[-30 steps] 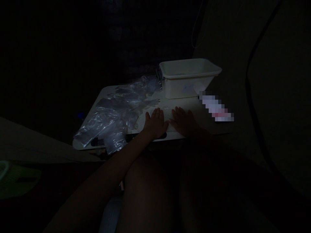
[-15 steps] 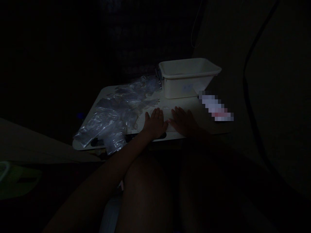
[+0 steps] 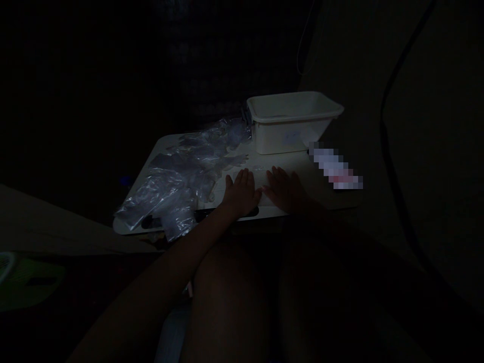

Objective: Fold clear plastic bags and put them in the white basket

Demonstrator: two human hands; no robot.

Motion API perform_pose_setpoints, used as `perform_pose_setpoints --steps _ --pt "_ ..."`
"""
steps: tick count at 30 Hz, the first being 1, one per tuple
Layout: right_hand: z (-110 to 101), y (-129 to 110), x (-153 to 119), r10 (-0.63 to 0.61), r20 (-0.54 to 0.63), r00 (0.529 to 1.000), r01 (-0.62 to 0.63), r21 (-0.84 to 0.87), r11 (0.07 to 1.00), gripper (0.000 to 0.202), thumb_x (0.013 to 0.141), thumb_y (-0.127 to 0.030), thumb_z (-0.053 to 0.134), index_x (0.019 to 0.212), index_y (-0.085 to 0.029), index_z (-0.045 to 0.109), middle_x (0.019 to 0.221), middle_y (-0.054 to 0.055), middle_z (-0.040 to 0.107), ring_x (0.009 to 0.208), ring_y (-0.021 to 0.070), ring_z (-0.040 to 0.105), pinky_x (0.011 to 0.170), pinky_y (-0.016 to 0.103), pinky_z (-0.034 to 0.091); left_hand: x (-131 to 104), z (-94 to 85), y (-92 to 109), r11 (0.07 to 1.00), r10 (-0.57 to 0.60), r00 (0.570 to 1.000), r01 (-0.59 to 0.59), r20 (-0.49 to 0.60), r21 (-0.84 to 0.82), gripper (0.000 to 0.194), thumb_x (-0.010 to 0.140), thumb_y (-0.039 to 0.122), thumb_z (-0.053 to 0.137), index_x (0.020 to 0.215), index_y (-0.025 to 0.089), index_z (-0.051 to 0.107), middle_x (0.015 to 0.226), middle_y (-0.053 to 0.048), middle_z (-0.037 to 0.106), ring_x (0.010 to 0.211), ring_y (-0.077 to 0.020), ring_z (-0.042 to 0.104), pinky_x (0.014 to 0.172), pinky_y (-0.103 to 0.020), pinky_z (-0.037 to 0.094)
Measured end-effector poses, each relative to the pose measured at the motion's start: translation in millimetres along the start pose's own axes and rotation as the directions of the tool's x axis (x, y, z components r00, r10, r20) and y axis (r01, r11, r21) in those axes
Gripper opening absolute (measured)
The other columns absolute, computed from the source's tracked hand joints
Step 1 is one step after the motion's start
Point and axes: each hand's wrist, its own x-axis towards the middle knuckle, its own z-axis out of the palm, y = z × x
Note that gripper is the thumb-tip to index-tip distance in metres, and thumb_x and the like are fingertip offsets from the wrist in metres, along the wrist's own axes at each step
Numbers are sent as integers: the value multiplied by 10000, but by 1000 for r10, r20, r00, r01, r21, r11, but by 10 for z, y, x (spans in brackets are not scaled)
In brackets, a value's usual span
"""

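Neither grip holds anything: left hand (image 3: 242,194) and right hand (image 3: 286,190) lie flat on the table (image 3: 302,171), beside the plastic bags (image 3: 181,176); press evenly.

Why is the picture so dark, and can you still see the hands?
In the head view only the small table catches light; the left hand shows clearly, the right hand sits dimmer in shadow, the clear plastic bags glint, the white tub is brightest, and everything around is nearly black.
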Motion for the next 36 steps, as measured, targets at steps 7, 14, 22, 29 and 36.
perform_pose_setpoints --steps 7,14,22,29,36 --pt "10 1 0 2 -1 1000 -2 -4 1000 530 805 -422 137 1157 -80 340 1230 173 333 1116 269 283 844 476 223 0 8 1 1000 2 1000 -2 -17 -1 573 797 405 56 1235 56 174 1310 -143 153 1195 -239 96 902 -480 153" --pt "11 -1 3 5 -6 1000 -5 -10 1000 527 805 -422 145 1150 -81 350 1221 176 344 1106 275 296 834 475 230 -5 -9 3 1000 5 1000 -5 -14 -6 567 799 402 63 1234 58 179 1308 -145 160 1195 -241 95 902 -479 154" --pt "-6 -10 5 24 25 999 -24 2 1000 533 804 -434 130 1161 -93 333 1234 164 330 1120 264 283 848 471 225 1 3 -5 1000 0 1000 0 -10 -11 564 798 407 71 1236 68 178 1310 -142 155 1196 -237 97 901 -477 156" --pt "-17 -19 10 35 27 999 -35 -10 999 523 804 -434 132 1160 -106 331 1237 153 330 1122 260 281 849 470 229 1 -13 -7 1000 3 1000 -3 6 0 569 798 408 68 1239 62 164 1311 -140 151 1195 -241 94 900 -479 154" --pt "-6 -15 10 32 29 999 -32 -6 999 515 806 -425 134 1161 -105 326 1238 153 329 1124 256 279 851 467 224 -1 -6 -4 1000 2 1000 -3 10 21 565 799 403 73 1245 66 153 1315 -130 145 1197 -248 75 905 -468 153"
